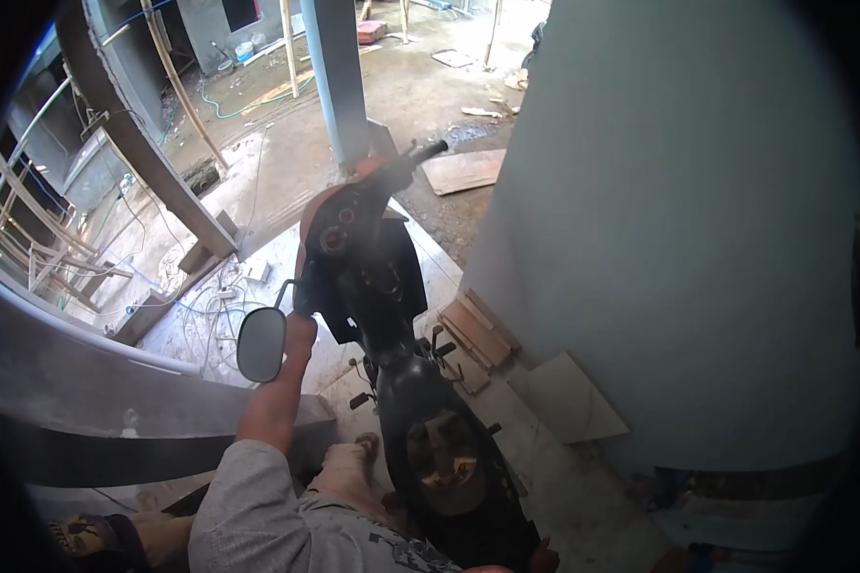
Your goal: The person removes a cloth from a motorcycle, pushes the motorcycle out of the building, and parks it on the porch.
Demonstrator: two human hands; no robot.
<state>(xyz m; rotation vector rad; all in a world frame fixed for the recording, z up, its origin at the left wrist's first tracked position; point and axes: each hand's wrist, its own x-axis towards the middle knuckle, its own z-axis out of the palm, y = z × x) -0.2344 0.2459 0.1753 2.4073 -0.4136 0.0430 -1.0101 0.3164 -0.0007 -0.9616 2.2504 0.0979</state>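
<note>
Head view: the person is standing beside a black-and-rust-orange motor scooter (392, 315) parked on the concrete floor (564, 477) close to a pale blue wall (678, 210). The left hand (299, 336) is reaching to the scooter's left handlebar, just under the round black mirror (261, 344), grip closing around the handle. The right hand (543, 558) is barely showing at the seat's rear edge; grip cannot be told. Judging by this, the person is steadying the scooter; moving it next calls for a firm hold on both ends. Wooden planks (476, 332) are lying beside the wall.
</note>
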